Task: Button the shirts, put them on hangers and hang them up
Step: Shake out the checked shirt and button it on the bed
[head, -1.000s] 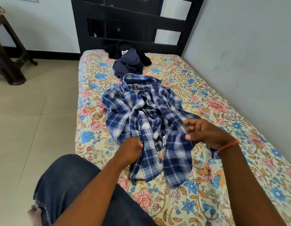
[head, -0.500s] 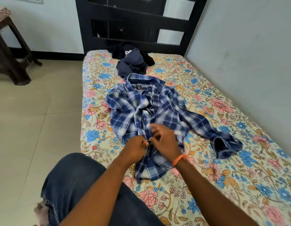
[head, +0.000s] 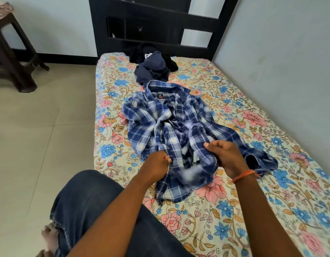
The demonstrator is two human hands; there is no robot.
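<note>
blue plaid shirt crumpled on floral bedsheet | left hand and right hand both pinch its front edges | advice: pull plackets flat, align, button from one end

soft cloth shirt; matt floral bedsheet

The bed wears a floral sheet and stands against the wall; a crumpled blue plaid shirt lies open on its middle; a heap of dark clothes lies beyond, by the black headboard.
</note>
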